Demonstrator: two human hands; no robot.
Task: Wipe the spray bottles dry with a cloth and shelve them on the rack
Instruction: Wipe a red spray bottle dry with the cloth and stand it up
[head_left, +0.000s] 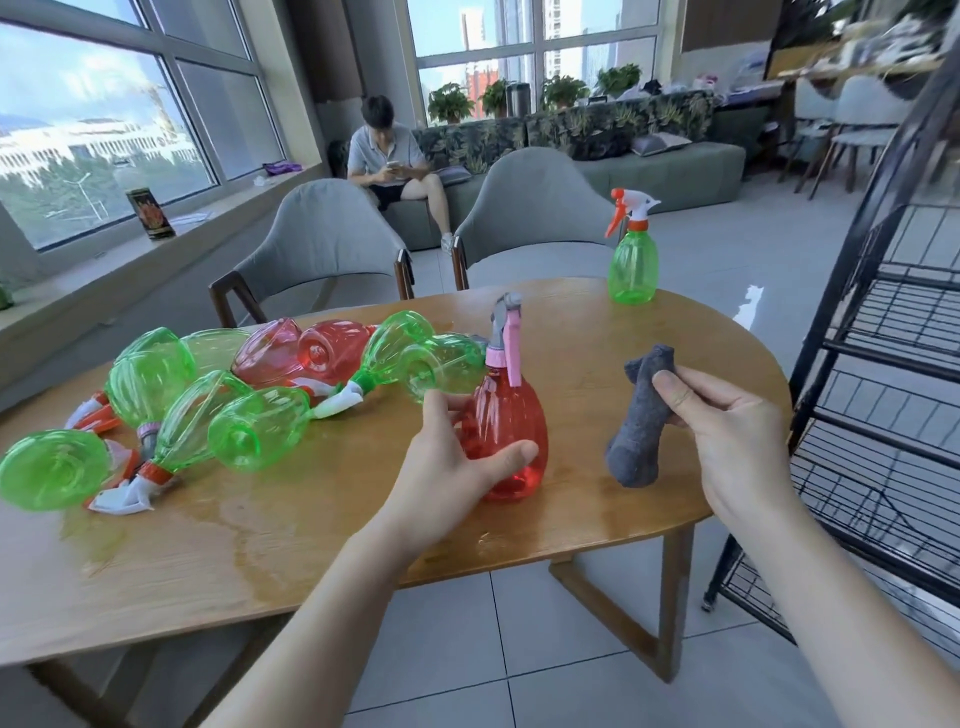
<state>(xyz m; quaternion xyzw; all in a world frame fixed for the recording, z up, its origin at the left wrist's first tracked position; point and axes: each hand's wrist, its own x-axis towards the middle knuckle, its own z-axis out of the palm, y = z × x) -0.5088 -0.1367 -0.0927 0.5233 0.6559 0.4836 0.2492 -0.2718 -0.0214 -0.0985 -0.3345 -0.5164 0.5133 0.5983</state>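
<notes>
Standing upright near the middle of the wooden table (597, 332): one red spray bottle (511, 431), left hand (457, 452) curled around its body. Right hand (727, 431) pinches a rolled grey cloth (641, 415) just right of it. Far right: one green spray bottle (632, 260), upright; left: heap of green and red bottles (234, 395) lying down; black wire rack (883, 364) at right.

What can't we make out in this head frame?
- Red spray bottle, head view: its left side and part of the front are covered by the left hand gripping it.
- Gray cloth: its middle is hidden inside the right hand grip.
- Black wire rack: cut off by the right edge; top shelves out of view.
- Pile of lying bottles: they overlap, so the count is unclear.
</notes>
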